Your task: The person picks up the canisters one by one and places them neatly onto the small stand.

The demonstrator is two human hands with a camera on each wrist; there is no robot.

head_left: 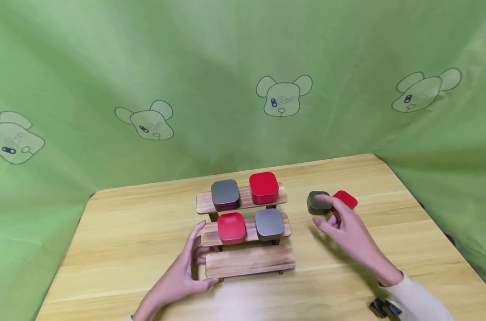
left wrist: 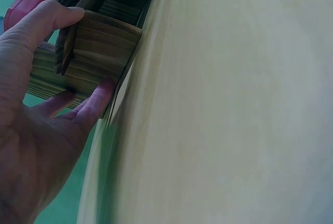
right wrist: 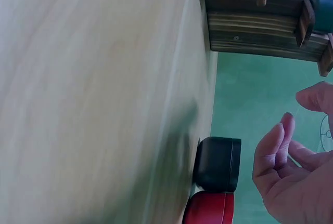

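I have the left hand (head_left: 181,273) gripping the wooden stand (head_left: 250,261) — one tug could spill its boxes (head_left: 264,187) — right hand (head_left: 346,227) loosely spread, empty

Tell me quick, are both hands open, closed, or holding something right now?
Left hand: holding one end of the wooden rack.
Right hand: open, holding nothing, near a dark box.

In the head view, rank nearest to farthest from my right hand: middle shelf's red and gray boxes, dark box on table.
1. Dark box, on the table
2. Gray box, middle shelf, right
3. Red box, middle shelf, left
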